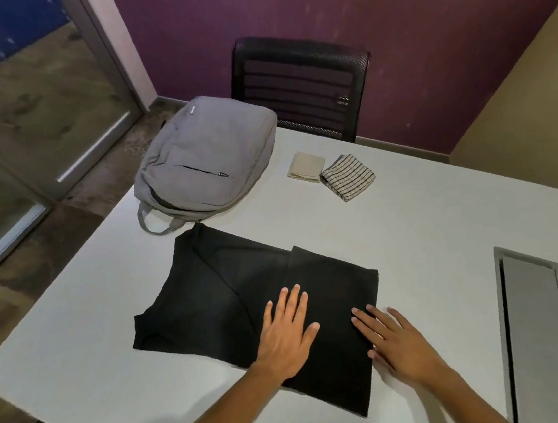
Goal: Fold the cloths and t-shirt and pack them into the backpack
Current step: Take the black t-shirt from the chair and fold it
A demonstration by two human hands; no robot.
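Head view: left hand and right hand press flat, fingers straight, gripping nothing, on the black t-shirt; backpack at eleven o'clock on the tabletop.

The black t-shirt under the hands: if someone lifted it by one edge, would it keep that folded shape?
Probably not. The t-shirt lies flat in soft, thin layers, so it would likely droop and unfold. It looks light, since both flat hands, left hand and right hand, smooth it easily. On the smooth white table it may slide when pushed.
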